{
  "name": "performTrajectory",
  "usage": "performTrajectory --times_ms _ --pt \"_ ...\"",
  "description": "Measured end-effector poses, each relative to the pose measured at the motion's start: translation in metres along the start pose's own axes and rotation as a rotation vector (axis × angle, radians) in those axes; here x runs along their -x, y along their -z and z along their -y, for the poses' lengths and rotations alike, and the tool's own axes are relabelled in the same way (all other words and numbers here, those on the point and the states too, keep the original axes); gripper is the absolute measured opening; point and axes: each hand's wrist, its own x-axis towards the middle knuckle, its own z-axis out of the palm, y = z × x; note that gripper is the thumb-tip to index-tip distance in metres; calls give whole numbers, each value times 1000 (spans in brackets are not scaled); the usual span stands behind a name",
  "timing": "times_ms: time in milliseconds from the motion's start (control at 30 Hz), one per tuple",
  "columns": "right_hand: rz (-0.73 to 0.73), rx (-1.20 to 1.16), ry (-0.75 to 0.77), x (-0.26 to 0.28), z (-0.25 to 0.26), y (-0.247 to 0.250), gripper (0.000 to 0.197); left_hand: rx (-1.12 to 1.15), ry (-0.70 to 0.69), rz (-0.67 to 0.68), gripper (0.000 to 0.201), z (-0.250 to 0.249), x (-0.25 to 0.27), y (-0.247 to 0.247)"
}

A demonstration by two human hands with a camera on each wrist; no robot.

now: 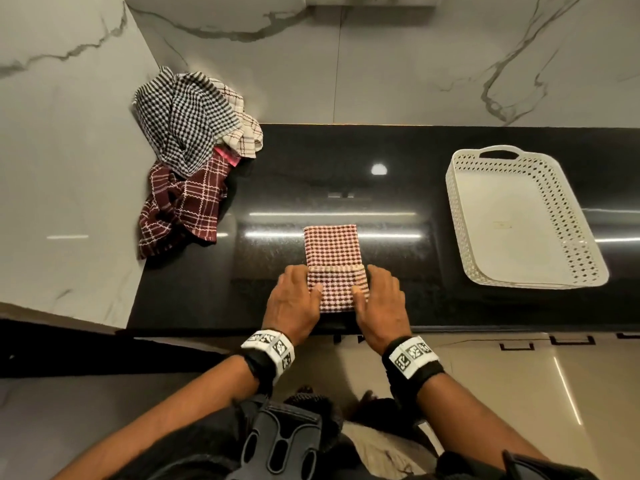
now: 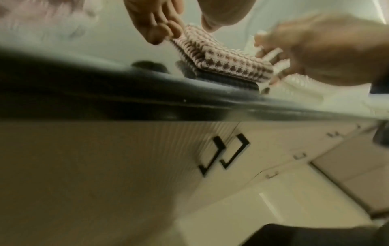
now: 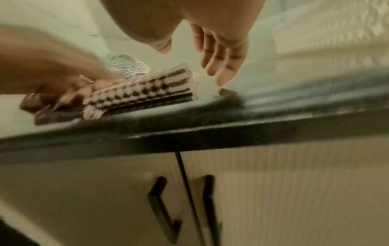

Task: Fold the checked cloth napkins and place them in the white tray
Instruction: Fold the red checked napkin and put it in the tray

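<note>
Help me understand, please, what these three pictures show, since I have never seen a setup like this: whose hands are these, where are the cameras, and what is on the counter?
No machine works here: a person folds napkins with bare hands. The big picture comes from a camera on the head, looking down. The other two come from cameras strapped to the wrists, looking low along the counter's edge, so they are blurred.

On the black counter lies a red checked napkin, partly folded, its near end turned over itself. The left hand and the right hand grip that folded end at its two sides, thumbs on top. At the left sits a pile of unfolded napkins, dark checked, cream and maroon. At the right stands the white tray, with no napkin in it yet.
</note>
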Motion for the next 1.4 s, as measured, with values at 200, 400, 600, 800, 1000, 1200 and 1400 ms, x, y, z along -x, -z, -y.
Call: performTrajectory --times_ms 200,400,600,800,1000,1200,1400 --pt "456 373 323 -12 0 -11 74 -414 -510 249 64 20 -4 -30" --pt "565 486 381 -22 -24 -4 107 -485 -479 399 89 33 -5 -23" --pt "466 462 502 7 -38 -5 109 -486 -520 429 99 39 26 -17" --pt "309 68 385 25 -46 -3 72 152 -387 279 73 47 46 -12" --pt "222 -443 -7 0 -19 9 23 406 -64 99 23 24 16 -2" --pt "149 -344 -185 -27 -7 0 22 320 142 79 20 17 -12 -13" --pt "127 -178 -174 -36 -3 -7 29 225 269 78 30 11 -28 -14"
